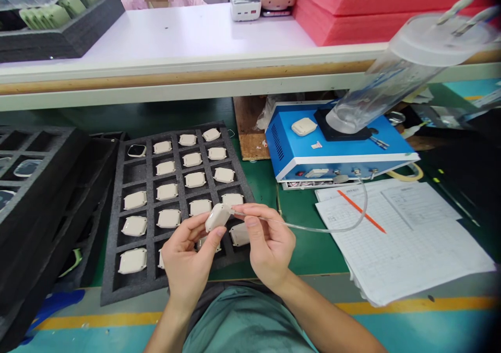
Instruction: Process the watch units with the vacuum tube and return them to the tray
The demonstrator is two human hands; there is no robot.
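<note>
A cream-coloured smartwatch case (217, 217) is pinched between the thumb and fingers of my left hand (191, 254), tilted above the foam tray. My right hand (270, 241) grips a thin clear tube (305, 228) close to its end, which meets the right edge of the case. From there the tube curves over to the front of a blue box-shaped machine (329, 144). Beneath my hands lies the dark grey foam tray (110, 269), its compartments holding several similar cream cases (133, 262). One compartment near the far left has no case in it.
Stacked foam trays (58, 196) stand on the left. Papers (391, 238) with an orange pen (362, 212) lie at right. A clear cylinder (383, 82) and another cream case (303, 127) rest on the machine. A white shelf (188, 35) crosses ahead; a person sits beyond.
</note>
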